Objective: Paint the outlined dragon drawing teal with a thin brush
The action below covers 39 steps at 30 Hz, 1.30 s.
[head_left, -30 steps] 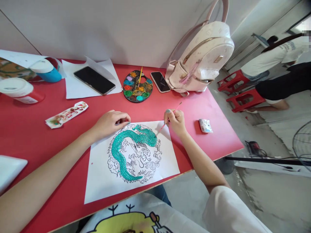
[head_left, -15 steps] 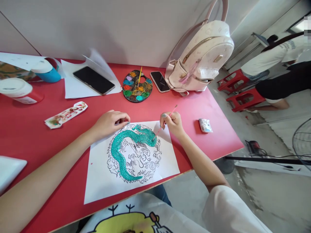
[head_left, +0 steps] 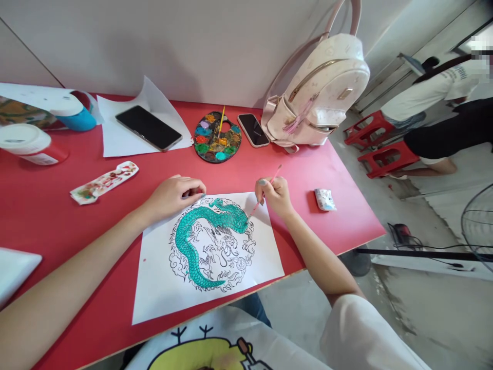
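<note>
On the red table lies a sheet of paper (head_left: 154, 288) with a round line drawing of a dragon (head_left: 185, 241), its body painted teal. A slim pink paintbrush (head_left: 276, 176) is pinched in my right hand (head_left: 274, 195), which rests on the upper right of the sheet. The brush tip meets the right curve of the teal body. My left hand (head_left: 177, 194) rests on the sheet's upper left edge, fingers loosely bent and thumb apart, holding nothing. Beyond the sheet sits a round paint palette (head_left: 203, 148) with several colours and a yellow brush (head_left: 222, 122) lying across it.
Two phones (head_left: 148, 127) (head_left: 253, 129) lie near the wall. A pink backpack (head_left: 308, 97) stands at the back right, a small packet (head_left: 325, 200) in front of it. At left are a paint-stained strip (head_left: 105, 183) and a white-lidded jar (head_left: 31, 144). People sit on red stools (head_left: 389, 157) at right.
The brush tip has shifted slightly right along the dragon's curve, with my right hand. The lifted corner of the paper under the phone has sharpened from a blur. My left hand stays put.
</note>
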{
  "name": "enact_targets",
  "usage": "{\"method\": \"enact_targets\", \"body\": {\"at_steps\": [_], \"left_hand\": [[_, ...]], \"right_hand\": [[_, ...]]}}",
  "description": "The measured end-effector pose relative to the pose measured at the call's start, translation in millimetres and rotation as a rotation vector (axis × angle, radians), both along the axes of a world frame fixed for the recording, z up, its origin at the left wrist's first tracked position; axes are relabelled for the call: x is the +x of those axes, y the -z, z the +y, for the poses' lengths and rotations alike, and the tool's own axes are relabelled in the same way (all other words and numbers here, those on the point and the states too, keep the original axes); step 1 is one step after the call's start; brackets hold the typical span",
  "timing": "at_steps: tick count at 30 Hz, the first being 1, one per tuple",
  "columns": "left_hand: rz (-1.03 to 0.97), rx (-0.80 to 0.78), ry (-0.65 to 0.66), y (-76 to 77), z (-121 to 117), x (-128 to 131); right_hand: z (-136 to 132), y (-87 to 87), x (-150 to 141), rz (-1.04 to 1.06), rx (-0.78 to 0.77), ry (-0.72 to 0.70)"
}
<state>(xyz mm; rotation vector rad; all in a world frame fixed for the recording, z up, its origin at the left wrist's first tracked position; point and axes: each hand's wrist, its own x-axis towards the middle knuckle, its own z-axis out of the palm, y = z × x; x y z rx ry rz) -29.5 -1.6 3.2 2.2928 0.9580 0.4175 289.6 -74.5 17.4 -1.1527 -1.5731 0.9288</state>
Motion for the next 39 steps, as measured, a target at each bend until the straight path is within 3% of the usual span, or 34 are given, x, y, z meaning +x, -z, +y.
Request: {"method": "enact_targets", "body": {"at_steps": [2,7,13,18,23,39], "left_hand": [[-0.001,0.002,0.001,0.3,0.2,-0.2],[0.003,0.008,0.003,0.8,0.2,-0.7],[0.009,0.001,-0.004,0.5,0.8,-0.5],[-0.001,0.003,0.004,-0.7,0.1,0.2],[0.004,0.005,0.001,0.5,0.2,-0.4],[-0.011,0.021,0.015,-0.2,0.6,-0.6]], "right_hand": [[0.8,0.4,-0.2,0.004,-0.018,-0.048],[1.9,0.9,-0.9,0.044,0.011,0.010],[1.2,2.6,-3.2,0.061,-0.128,-0.159],[1.2,2.8,0.0,0.053,-0.084,-0.036],[1.3,6.0,-1.9,0.045,-0.092,-0.151],[2.1,1.7,-1.8,-0.002,-0.117,-0.157]]}}
